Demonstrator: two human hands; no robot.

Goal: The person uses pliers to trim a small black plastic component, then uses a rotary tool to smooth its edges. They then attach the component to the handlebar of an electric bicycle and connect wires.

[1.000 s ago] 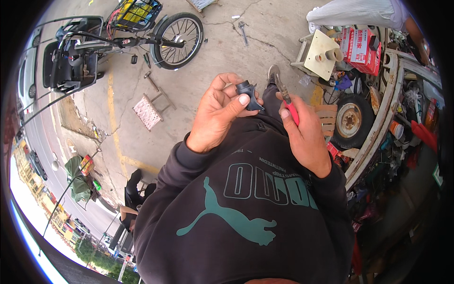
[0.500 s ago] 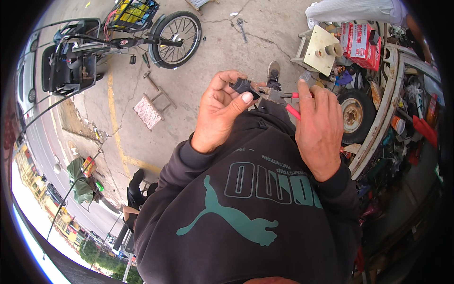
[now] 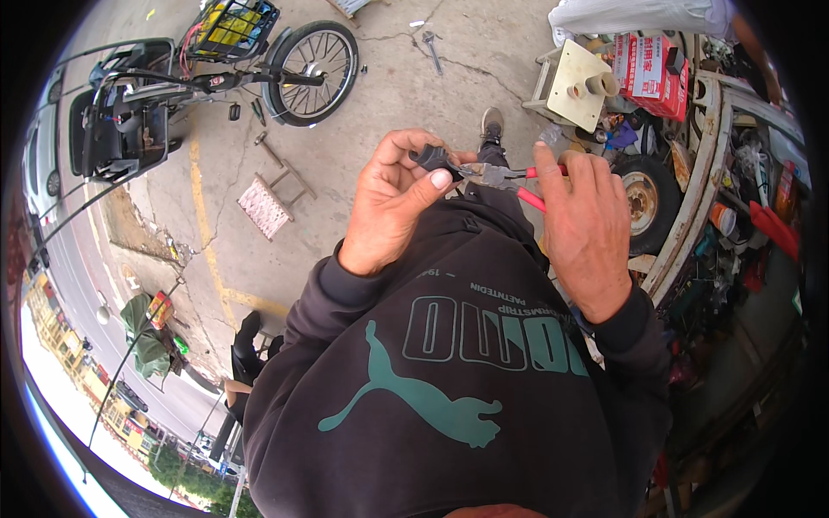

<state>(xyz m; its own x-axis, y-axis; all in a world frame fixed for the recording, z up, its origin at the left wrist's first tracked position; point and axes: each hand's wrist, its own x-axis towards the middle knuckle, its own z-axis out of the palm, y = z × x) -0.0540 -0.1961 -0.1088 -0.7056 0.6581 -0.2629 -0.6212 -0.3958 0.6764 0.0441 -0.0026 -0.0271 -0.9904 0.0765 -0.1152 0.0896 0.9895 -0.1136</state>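
Observation:
My left hand (image 3: 390,198) pinches a small black rubber or plastic fitting (image 3: 432,158) between thumb and fingers, at chest height over the pavement. My right hand (image 3: 583,224) grips red-handled pliers (image 3: 495,177) from the right, fingers curled round the handles. The metal jaws reach the right side of the black fitting, close beside my left thumb; whether they bite on it is hard to make out.
A bicycle with a basket (image 3: 311,76) stands upper left; a folding stool (image 3: 262,207) and wrench (image 3: 434,53) lie nearby. On the right are a metal stool (image 3: 577,73), red box (image 3: 648,69), spare tire (image 3: 643,203) and clutter. Another person's legs (image 3: 639,15) show top right.
My right hand has turned the pliers from pointing upward to pointing leftward, bringing their jaws to the black fitting. My left hand has tilted the fitting and shifted slightly left.

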